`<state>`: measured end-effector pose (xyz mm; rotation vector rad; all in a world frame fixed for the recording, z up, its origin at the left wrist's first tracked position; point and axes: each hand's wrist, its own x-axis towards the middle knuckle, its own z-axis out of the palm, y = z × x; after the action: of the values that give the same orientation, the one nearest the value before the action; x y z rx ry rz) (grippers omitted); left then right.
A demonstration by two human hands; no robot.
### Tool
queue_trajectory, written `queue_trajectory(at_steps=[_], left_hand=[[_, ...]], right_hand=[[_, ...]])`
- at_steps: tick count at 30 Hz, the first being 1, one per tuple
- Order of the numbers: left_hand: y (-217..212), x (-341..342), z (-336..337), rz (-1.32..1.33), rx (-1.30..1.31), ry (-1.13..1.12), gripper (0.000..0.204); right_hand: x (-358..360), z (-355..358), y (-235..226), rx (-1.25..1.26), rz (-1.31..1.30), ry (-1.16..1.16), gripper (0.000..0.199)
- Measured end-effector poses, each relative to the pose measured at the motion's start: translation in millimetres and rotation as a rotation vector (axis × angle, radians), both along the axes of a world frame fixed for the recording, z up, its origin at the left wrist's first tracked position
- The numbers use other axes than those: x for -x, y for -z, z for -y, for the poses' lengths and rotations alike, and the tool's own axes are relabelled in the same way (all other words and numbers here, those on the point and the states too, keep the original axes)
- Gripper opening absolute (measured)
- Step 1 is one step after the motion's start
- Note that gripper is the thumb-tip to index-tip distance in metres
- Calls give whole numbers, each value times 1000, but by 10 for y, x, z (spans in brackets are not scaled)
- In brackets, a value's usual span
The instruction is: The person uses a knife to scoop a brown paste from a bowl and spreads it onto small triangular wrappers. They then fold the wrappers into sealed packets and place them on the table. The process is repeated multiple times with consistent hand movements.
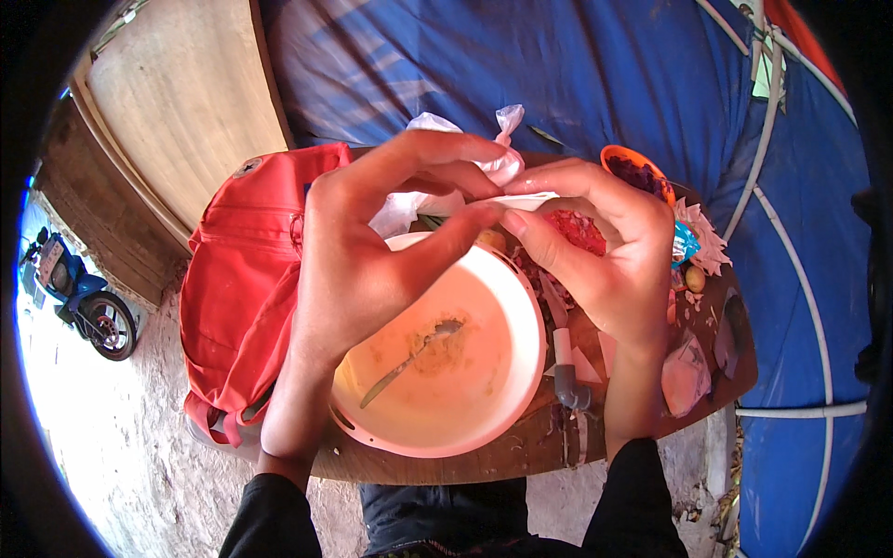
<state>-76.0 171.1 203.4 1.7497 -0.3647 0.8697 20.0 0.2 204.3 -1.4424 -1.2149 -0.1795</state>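
While both hands pinch a white plastic bag (437, 191) above the bowl (484, 372), they meet fingertip to fingertip.

Head view: the left hand (372, 251) and right hand (605, 246) are together, each clamped on the bag's thin film just over the pale bowl's far rim; a spoon (414, 358) lies in crumbs inside it. The film could tear or slip, I judge, spilling its contents past the rim onto the crowded bench (521, 442). That round wooden bench also carries a red backpack (246, 270) and an orange cup (633, 172). Blue tarpaulin (558, 65) hangs behind; a motorbike (79, 298) stands outside on sunlit ground.
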Motion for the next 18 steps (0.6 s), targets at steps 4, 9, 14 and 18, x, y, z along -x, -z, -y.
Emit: queue_trajectory(at_steps=[4,9,14,18], left_hand=[[9,-16,-63,60,-159,-36,32],[22,-36,-151,31,-101,31,24],[0,-4,-152,-35,-53,78,21],[13,-21,-164,16,-100,61,15]], right_hand=[[28,23,-29,91,223,118,21],[-1,-6,-39,-37,226,75,20],[-1,26,-53,-33,286,58,19],[-4,23,-41,-31,280,54,20]])
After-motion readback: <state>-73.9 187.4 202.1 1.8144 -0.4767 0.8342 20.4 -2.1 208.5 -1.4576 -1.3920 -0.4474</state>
